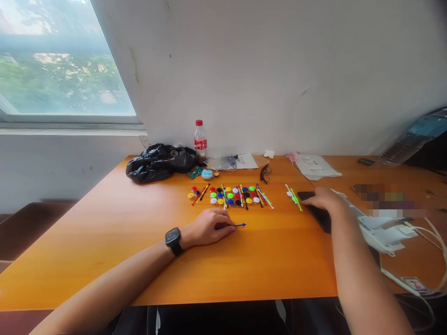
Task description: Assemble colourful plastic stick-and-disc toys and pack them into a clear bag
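My left hand, with a black watch on its wrist, rests on the table and pinches a blue arrow-shaped stick, its tip pointing right. My right hand reaches over a black phone; its thumb extends left near a green arrow stick, while the other fingers are mostly hidden. A white disc lies beside that green stick. At mid-table, rows of coloured discs alternate with bundles of coloured arrow sticks. More sticks lie at the left end of the rows.
Behind the rows are a black plastic bag, a red-capped bottle, a round tin, glasses and papers. White power strips with cables lie at right. The table's front edge runs below my arms.
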The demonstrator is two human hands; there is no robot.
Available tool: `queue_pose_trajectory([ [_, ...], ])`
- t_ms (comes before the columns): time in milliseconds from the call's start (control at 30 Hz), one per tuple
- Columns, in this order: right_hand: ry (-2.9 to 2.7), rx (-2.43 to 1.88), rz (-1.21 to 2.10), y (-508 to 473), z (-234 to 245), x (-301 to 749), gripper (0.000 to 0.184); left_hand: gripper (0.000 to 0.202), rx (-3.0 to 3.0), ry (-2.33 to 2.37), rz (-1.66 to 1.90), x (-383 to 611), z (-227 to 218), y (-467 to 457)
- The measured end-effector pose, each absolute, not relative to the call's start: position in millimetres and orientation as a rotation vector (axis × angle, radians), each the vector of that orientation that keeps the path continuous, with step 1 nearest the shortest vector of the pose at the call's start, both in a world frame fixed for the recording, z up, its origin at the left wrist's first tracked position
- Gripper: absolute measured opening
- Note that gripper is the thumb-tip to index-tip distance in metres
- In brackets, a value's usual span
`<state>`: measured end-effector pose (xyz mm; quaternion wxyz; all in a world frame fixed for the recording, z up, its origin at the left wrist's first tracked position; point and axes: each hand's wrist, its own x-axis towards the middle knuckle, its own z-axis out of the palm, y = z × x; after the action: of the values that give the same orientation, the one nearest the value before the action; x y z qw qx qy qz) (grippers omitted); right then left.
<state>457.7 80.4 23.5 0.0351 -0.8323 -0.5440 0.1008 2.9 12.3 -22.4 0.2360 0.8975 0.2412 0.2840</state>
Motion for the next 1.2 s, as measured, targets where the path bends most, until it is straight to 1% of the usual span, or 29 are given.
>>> queue_pose_trajectory([
  [100,-1.623,-2.676,0.388,78.2,26.7,453.5,0.047,0.026,2.461,0.657,0.777,2.6,-22.2,12.5],
  [167,-1.639,-2.676,0.419,76.7,28.9,451.5,0.051,0.026,2.457,0.659,0.775,2.5,-22.1,12.4],
  [533,-1.582,-2.728,0.348,77.9,30.2,450.6,0.064,0.026,2.449,0.67,0.768,2.7,-20.9,11.9],
  [767,-1.618,-2.711,0.315,74.9,29.5,450.4,0.063,0.029,2.446,0.664,0.768,3.0,-20.5,12.0],
  [1033,-1.65,-2.698,0.281,74.9,29.9,447.3,0.053,0.029,2.445,0.669,0.775,2.6,-21.3,12.0],
  [1200,-1.623,-2.694,0.299,75.4,28.4,447.7,0.054,0.03,2.443,0.671,0.774,2.6,-22.0,12.3],
])
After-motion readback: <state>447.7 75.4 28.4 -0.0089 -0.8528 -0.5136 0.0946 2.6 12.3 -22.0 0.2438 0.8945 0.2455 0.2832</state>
